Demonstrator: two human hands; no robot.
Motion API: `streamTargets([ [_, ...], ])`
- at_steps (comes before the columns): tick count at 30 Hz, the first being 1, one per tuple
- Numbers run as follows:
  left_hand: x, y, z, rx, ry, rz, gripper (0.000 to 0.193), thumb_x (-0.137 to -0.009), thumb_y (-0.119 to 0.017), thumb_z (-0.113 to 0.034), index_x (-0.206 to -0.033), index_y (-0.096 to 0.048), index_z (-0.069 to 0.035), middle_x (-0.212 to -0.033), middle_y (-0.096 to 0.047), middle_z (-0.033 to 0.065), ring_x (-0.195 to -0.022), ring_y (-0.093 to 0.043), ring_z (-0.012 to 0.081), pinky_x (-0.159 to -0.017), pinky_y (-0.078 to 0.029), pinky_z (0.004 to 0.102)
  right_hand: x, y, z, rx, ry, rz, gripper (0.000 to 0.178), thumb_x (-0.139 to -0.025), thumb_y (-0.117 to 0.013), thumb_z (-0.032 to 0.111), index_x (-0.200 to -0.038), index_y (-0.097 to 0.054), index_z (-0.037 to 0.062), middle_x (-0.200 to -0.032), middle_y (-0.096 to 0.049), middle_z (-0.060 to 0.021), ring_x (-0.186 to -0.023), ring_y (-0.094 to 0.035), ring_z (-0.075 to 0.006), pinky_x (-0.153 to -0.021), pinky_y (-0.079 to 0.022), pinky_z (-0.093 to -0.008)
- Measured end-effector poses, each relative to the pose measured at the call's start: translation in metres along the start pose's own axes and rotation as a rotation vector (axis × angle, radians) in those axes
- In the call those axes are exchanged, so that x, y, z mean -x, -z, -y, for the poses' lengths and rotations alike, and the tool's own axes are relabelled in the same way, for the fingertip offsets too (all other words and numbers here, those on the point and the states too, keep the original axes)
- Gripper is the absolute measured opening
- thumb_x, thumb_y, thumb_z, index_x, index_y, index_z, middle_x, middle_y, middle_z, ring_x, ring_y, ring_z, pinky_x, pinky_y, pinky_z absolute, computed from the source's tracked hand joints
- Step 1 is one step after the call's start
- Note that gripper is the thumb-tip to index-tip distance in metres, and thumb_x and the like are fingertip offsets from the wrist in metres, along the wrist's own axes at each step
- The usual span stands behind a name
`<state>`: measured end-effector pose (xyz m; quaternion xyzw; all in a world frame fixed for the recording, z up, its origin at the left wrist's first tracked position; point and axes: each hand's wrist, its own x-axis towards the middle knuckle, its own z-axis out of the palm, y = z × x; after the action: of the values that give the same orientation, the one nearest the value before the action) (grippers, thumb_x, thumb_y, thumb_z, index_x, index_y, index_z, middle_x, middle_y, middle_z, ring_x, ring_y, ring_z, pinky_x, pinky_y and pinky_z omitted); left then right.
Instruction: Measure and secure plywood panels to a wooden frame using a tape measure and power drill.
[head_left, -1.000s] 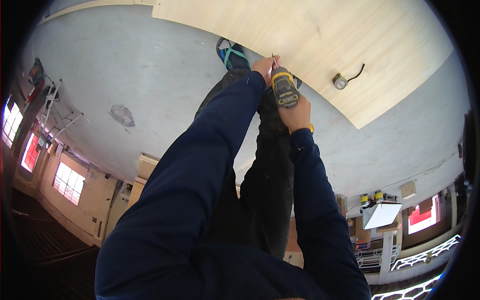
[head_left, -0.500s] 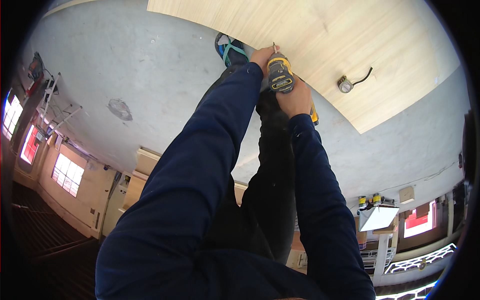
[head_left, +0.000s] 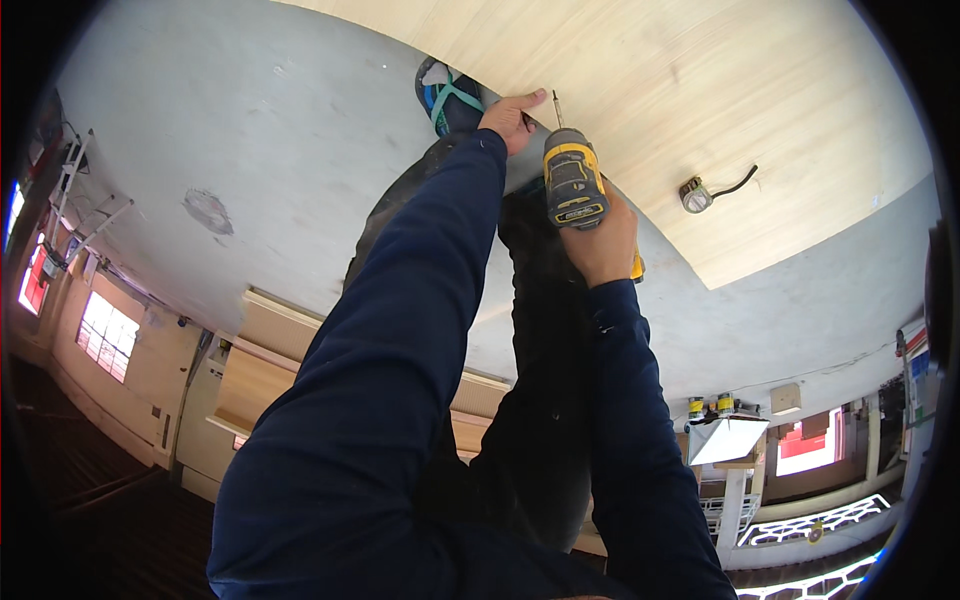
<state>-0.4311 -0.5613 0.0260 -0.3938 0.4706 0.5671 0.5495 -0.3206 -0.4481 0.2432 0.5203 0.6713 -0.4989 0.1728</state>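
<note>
My right hand [head_left: 608,240] is wrapped round the handle of a yellow and black cordless drill [head_left: 576,180]. A slim driver bit [head_left: 558,108] extends from its chuck, the tip over the edge of a pale wooden panel [head_left: 640,80]. Just left of the bit, my left hand [head_left: 512,122] grips that edge, thumb on the upper face and the other fingers curled at the rim, partly hidden. Farther right on the panel lies a tape measure [head_left: 695,195] with a black strap.
Below the panel is a grey floor [head_left: 310,130]. My sandalled foot [head_left: 450,98] stands beside the panel's edge, near my left hand. A metal stand [head_left: 75,200] is at the far left. Wooden boards [head_left: 260,370] lie behind me, and a white panel with cans [head_left: 725,435] stands at the lower right.
The drill has drawn back toward me, and its bit now shows farther from my left hand. My left thumb is now stretched along the panel. The whole view has shifted slightly.
</note>
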Motion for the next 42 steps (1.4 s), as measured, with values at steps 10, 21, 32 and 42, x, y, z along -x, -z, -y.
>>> streamTargets([
  [10, 0.003, -0.003, 0.004, -0.182, -0.06, -0.132, 0.055, -0.067, -0.081, -0.021, -0.107, -0.05, -0.001, -0.101, -0.055, 0.0047, -0.082, -0.044, 0.0129, -0.065, -0.032, 0.0295, -0.004, 0.003, 0.006, 0.008, -0.019, 0.013, 0.032, -0.065, -0.067, 0.014, -0.095, -0.064, 0.0055, -0.08, -0.065, -0.0175, -0.08, -0.062, -0.0347, -0.07, -0.049, -0.0371],
  [21, 0.041, 0.001, -0.014, -1.099, -0.191, -0.459, 0.051, -0.079, -0.067, -0.039, -0.105, -0.054, 0.003, -0.091, -0.06, 0.0105, -0.072, -0.054, 0.0193, -0.064, -0.04, 0.0282, -0.015, 0.002, 0.021, 0.026, -0.054, 0.039, 0.027, -0.064, -0.067, 0.014, -0.088, -0.063, 0.0041, -0.079, -0.064, -0.0187, -0.079, -0.062, -0.0361, -0.07, -0.049, -0.0394],
  [32, 0.215, -0.152, -0.043, -1.774, -0.293, -0.288, 0.071, -0.074, -0.056, -0.058, -0.097, -0.054, 0.009, -0.085, -0.062, 0.0245, -0.081, -0.061, 0.0362, -0.075, -0.047, 0.0394, -0.018, 0.02, 0.022, 0.455, -0.123, 0.201, 0.03, -0.077, -0.056, 0.032, -0.095, -0.062, 0.0086, -0.088, -0.065, -0.0194, -0.086, -0.062, -0.0381, -0.076, -0.049, -0.0448],
  [42, 0.188, -0.145, -0.049, -1.61, -0.394, -0.324, 0.049, -0.066, -0.062, -0.045, -0.073, -0.061, 0.004, -0.075, -0.063, 0.0236, -0.076, -0.062, 0.037, -0.072, -0.05, 0.0409, -0.042, 0.021, 0.026, 0.463, -0.08, 0.202, 0.032, -0.072, -0.063, 0.034, -0.093, -0.061, 0.0094, -0.088, -0.065, -0.0171, -0.085, -0.062, -0.0351, -0.076, -0.049, -0.0429],
])
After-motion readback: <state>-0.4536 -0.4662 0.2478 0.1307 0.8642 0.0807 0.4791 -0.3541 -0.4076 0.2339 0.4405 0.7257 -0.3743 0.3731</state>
